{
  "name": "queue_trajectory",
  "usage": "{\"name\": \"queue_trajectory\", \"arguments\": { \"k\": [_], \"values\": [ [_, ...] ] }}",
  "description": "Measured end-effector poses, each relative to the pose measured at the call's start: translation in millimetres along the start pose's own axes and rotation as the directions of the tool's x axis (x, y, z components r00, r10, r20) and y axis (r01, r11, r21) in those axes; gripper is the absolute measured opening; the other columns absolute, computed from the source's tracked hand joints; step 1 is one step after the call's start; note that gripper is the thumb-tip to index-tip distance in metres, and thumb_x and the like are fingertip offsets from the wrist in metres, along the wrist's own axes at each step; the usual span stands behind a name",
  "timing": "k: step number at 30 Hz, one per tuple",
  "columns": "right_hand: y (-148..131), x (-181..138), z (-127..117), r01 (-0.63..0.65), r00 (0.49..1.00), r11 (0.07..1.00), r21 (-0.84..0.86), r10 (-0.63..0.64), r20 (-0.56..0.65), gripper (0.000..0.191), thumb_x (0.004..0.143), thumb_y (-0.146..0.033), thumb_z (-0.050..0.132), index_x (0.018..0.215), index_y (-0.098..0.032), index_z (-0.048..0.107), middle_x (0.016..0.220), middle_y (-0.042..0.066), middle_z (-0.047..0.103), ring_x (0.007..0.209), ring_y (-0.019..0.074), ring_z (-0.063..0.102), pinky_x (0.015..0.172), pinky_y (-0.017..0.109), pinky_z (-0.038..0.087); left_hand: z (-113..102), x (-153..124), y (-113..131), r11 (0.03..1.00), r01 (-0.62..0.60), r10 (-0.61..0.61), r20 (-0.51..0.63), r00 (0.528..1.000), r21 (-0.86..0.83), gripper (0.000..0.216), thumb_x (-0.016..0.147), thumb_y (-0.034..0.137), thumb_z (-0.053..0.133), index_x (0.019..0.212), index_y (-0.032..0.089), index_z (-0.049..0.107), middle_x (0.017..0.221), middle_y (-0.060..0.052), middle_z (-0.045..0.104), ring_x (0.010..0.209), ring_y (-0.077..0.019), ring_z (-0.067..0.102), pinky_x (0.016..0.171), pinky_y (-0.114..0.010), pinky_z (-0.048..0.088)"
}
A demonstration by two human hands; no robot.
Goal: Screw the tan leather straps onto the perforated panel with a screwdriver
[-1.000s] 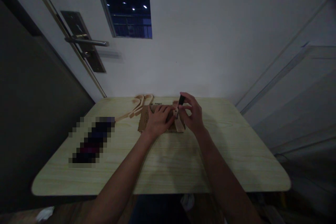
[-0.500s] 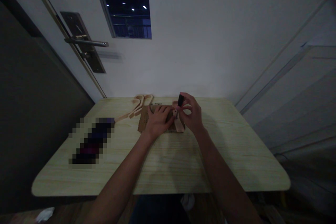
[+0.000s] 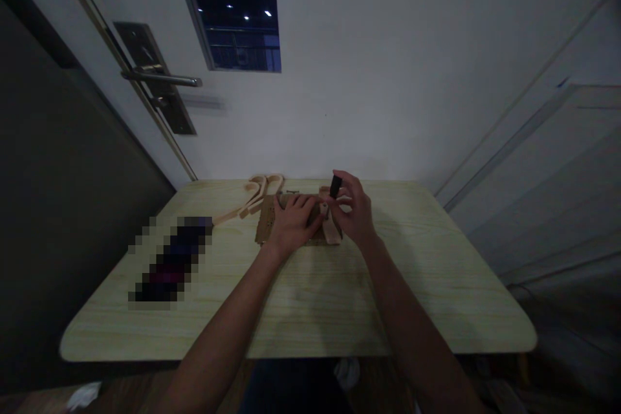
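Note:
My left hand [image 3: 291,223] lies flat with fingers spread on a brown cardboard piece [image 3: 266,225] on the pale wooden table [image 3: 310,297]. My right hand [image 3: 354,210] pinches a small black-handled tool [image 3: 334,185], held upright beside the left fingertips. Its tip meets a light wooden strip [image 3: 331,231] that lies on the cardboard's right edge.
Curved wooden pieces [image 3: 257,191] lie at the table's back edge, left of the cardboard. A blurred dark object [image 3: 169,260] rests on the table's left side. A door with a metal handle [image 3: 162,78] stands behind on the left, and a white wall lies straight ahead.
My right hand has shifted the black tool very slightly; the left hand stays pressed on the cardboard.

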State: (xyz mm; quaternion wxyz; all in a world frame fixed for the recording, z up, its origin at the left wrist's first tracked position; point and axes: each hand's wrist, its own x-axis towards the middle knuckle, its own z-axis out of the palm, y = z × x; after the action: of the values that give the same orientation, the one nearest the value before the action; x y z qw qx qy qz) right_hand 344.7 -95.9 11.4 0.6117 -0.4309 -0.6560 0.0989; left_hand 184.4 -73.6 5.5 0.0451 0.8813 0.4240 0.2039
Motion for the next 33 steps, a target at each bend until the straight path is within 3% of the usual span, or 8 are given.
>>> {"name": "queue_trajectory", "arguments": {
  "k": [7, 11, 14, 25, 29, 33],
  "values": [
    [0, -1, -2, 0.056, 0.998, 0.997, -0.045, -0.055, 0.019, 0.039, 0.088, -0.032, 0.061, 0.126, -0.029, 0.054, 0.114, 0.006, 0.062, 0.081, 0.0137, 0.063, 0.062, 0.027, 0.061, -1, 0, 1, 1.000, 0.015, -0.015, 0.015, 1.000, 0.008, 0.036, 0.098, 0.046, 0.039, 0.129, 0.029, 0.047, 0.137, -0.006, 0.056, 0.130, -0.0281, 0.045, 0.112, -0.073, 0.010],
    [-6, 0, -4, 0.061, 0.998, 0.997, 0.040, -0.062, 0.033, 0.035, 0.092, -0.029, 0.053, 0.127, -0.029, 0.052, 0.116, 0.007, 0.064, 0.095, 0.0169, 0.068, 0.072, 0.031, 0.062, -3, 0, 2, 1.000, 0.014, -0.014, 0.017, 1.000, -0.012, 0.034, 0.098, 0.045, 0.039, 0.128, 0.031, 0.048, 0.136, -0.005, 0.057, 0.130, -0.0275, 0.045, 0.111, -0.073, 0.010],
    [-8, 0, -5, 0.022, 0.998, 0.995, 0.098, -0.028, 0.052, 0.035, 0.094, -0.032, 0.052, 0.128, -0.028, 0.050, 0.111, 0.007, 0.068, 0.090, 0.0164, 0.070, 0.071, 0.031, 0.063, -2, 0, 1, 1.000, 0.015, -0.015, 0.012, 1.000, -0.017, 0.035, 0.098, 0.045, 0.039, 0.128, 0.031, 0.048, 0.136, -0.004, 0.057, 0.130, -0.0277, 0.044, 0.112, -0.073, 0.010],
    [0, -1, 2, 0.036, 0.999, 0.999, 0.020, -0.036, -0.007, 0.049, 0.089, -0.035, 0.061, 0.136, -0.030, 0.046, 0.114, 0.006, 0.066, 0.088, 0.0157, 0.069, 0.065, 0.028, 0.063, 0, 0, 0, 1.000, -0.005, 0.005, -0.006, 1.000, -0.001, 0.035, 0.098, 0.045, 0.039, 0.127, 0.028, 0.048, 0.135, -0.006, 0.058, 0.129, -0.0284, 0.045, 0.110, -0.075, 0.011],
    [2, -1, 1, 0.068, 0.998, 0.996, -0.060, -0.068, 0.006, 0.044, 0.088, -0.037, 0.062, 0.131, -0.032, 0.053, 0.117, 0.006, 0.064, 0.085, 0.0151, 0.065, 0.065, 0.029, 0.063, 0, 0, 0, 1.000, 0.012, -0.012, 0.011, 1.000, 0.010, 0.035, 0.098, 0.045, 0.040, 0.129, 0.029, 0.047, 0.137, -0.007, 0.056, 0.132, -0.0291, 0.043, 0.111, -0.074, 0.010],
    [-2, -1, -3, 0.107, 0.994, 0.991, -0.081, -0.105, 0.024, 0.038, 0.094, -0.035, 0.051, 0.132, -0.032, 0.054, 0.117, 0.006, 0.066, 0.094, 0.0172, 0.065, 0.072, 0.032, 0.062, -2, 0, 1, 1.000, 0.028, -0.028, 0.031, 0.999, -0.003, 0.034, 0.098, 0.044, 0.041, 0.127, 0.030, 0.048, 0.137, -0.005, 0.056, 0.133, -0.0289, 0.042, 0.112, -0.073, 0.011]
  ]
}}
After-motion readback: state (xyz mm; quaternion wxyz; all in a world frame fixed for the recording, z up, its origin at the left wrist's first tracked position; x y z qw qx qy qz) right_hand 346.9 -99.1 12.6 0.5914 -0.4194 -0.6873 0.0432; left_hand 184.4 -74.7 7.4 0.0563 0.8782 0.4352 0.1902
